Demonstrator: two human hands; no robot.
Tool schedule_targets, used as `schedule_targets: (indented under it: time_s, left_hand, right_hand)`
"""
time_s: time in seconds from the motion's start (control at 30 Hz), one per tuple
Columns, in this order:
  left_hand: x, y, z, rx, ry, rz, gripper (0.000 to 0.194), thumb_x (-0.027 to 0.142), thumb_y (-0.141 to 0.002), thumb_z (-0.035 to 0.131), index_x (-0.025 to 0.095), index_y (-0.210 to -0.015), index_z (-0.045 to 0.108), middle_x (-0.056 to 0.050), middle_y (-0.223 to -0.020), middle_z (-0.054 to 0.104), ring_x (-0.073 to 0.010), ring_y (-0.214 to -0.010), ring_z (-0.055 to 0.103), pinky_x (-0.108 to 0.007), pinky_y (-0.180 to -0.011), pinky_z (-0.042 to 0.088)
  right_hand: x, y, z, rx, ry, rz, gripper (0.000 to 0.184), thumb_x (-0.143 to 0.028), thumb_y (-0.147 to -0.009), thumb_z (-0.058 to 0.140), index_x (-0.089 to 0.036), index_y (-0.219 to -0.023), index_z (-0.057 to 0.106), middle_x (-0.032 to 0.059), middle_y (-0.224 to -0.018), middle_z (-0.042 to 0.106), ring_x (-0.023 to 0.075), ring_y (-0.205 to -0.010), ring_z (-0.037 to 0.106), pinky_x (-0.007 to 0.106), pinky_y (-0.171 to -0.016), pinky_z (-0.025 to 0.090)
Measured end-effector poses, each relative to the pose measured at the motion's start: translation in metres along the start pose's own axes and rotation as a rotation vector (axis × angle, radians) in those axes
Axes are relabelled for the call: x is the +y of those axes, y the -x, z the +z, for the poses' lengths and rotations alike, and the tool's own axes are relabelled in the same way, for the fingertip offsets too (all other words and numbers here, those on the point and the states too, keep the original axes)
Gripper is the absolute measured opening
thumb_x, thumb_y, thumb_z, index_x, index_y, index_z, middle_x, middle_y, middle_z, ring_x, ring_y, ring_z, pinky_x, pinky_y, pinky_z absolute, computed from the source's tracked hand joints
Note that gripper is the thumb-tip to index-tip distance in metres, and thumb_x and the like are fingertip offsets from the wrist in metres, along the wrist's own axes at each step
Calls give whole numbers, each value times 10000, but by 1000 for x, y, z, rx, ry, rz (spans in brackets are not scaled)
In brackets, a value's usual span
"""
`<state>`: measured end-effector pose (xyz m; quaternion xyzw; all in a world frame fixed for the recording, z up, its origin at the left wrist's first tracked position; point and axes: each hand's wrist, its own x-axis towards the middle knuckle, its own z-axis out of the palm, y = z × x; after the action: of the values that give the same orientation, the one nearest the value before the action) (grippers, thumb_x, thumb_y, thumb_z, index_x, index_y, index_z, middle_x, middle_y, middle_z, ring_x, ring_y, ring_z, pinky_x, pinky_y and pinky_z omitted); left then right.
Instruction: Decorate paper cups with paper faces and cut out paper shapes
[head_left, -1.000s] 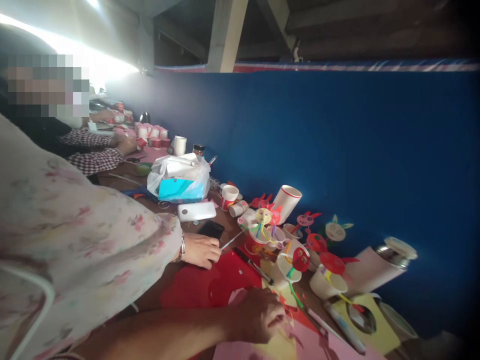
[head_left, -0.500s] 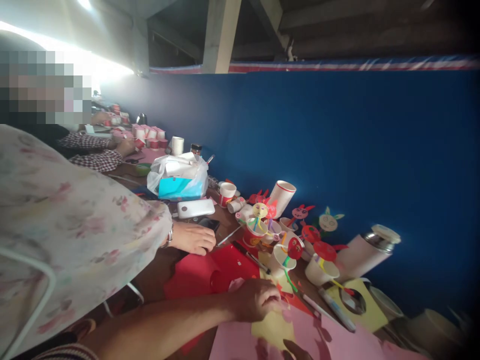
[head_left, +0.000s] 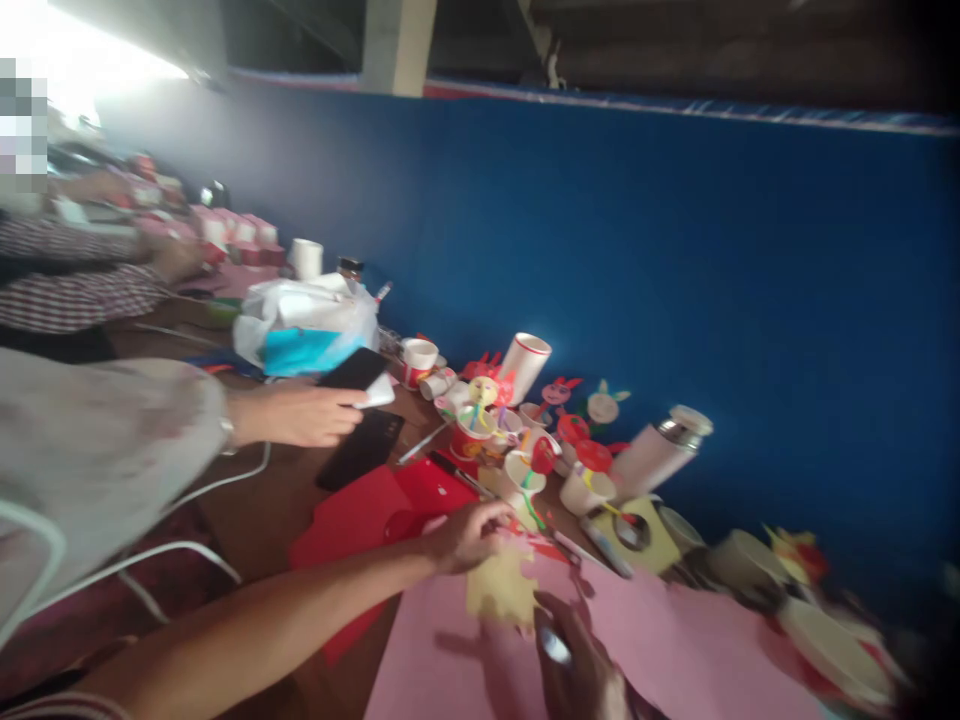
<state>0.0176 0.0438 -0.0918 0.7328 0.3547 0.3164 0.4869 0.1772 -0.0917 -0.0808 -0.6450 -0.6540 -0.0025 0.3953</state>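
Observation:
My left hand (head_left: 466, 535) reaches in from the lower left, its fingers closed on the top edge of a yellow paper cut-out (head_left: 501, 592). The cut-out lies on a pink sheet (head_left: 675, 650). My right hand (head_left: 581, 668) comes up from the bottom edge just right of the cut-out. It is closed round a small shiny thing (head_left: 555, 645) that is too blurred to name. Red paper (head_left: 352, 525) lies under and left of my left hand.
A neighbouring person's hand (head_left: 296, 415) holds a black phone (head_left: 352, 369) above another dark phone (head_left: 360, 450) on the table. Decorated paper cups (head_left: 480, 430), a flask (head_left: 652, 455), a marker (head_left: 606, 546) and a plastic bag (head_left: 300, 320) line the blue wall (head_left: 675, 280). Another person works further left.
The view has swung right and down. My right hand has come into view. My left hand now pinches the yellow cut-out. The neighbour's hand has lifted a black phone.

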Motion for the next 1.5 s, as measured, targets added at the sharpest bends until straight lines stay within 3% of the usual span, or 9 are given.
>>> schedule_targets:
  time_s: [0.07,0.2,0.5,0.6,0.77,0.93,1.07,1.2,1.5]
  left_hand:
    - [4,-2,-2,-49,112,0,393,288,-760,569,163,-1132,549,-35,-932,614,-137,-727,550,-222,-625,426]
    - [18,-1,-5,-163,272,-11,425,393,-780,584,147,-1121,520,17,-757,535,-90,-603,459,-188,-537,352]
    - [34,8,-1,-255,288,3,356,325,-754,590,158,-1066,551,36,-710,496,-92,-618,445,-199,-588,353]
    - [33,9,0,-277,309,8,358,297,-749,589,151,-1074,548,27,-725,519,-100,-642,477,-205,-614,378]
    - [33,12,2,-339,328,-9,364,261,-752,592,146,-1094,544,-3,-773,585,-113,-657,535,-231,-647,427]
    - [27,8,-1,-290,369,-88,405,361,-761,600,143,-1097,544,-18,-779,611,-121,-625,574,-255,-627,467]
    - [29,1,-14,-214,284,-132,399,391,-751,592,147,-1060,531,-19,-785,616,-119,-608,579,-215,-532,438]
    - [35,0,-23,-183,231,-187,296,394,-751,566,160,-927,526,-23,-777,623,-133,-608,587,-173,-428,374]
    - [30,0,-23,-200,166,-198,280,415,-780,536,143,-811,595,-20,-670,612,-116,-565,567,-175,-452,399]
  right_hand:
    - [-3,-7,-3,14,-118,133,300,-379,-881,450,-183,-921,673,64,-854,730,185,-780,691,215,-678,513]
    - [-9,-21,-6,-36,-292,448,333,-400,-845,481,-150,-904,693,16,-629,644,145,-552,586,208,-520,455]
    - [-14,-27,-2,-101,-490,566,348,-418,-786,560,-129,-947,666,-11,-582,570,123,-511,500,209,-460,397]
    - [-16,-27,-1,-85,-516,555,355,-437,-773,575,-128,-927,661,-10,-583,572,124,-513,503,211,-468,405]
    - [-20,-28,-1,-129,-526,590,249,-394,-765,600,-157,-691,614,-35,-513,524,108,-491,480,201,-481,395]
    - [-13,-30,-6,-57,-501,580,293,-415,-769,580,-168,-613,570,-46,-472,482,90,-430,405,194,-415,336]
    - [-3,-33,-16,-104,-361,545,301,-437,-767,579,-161,-652,607,-51,-475,454,111,-462,434,207,-456,361]
    - [6,-31,-21,-201,-79,417,313,-435,-840,490,-177,-768,651,-14,-545,559,143,-510,516,217,-496,365]
    - [13,-23,-7,-144,306,203,278,-306,-888,429,-209,-953,681,75,-847,710,183,-635,666,219,-535,418]
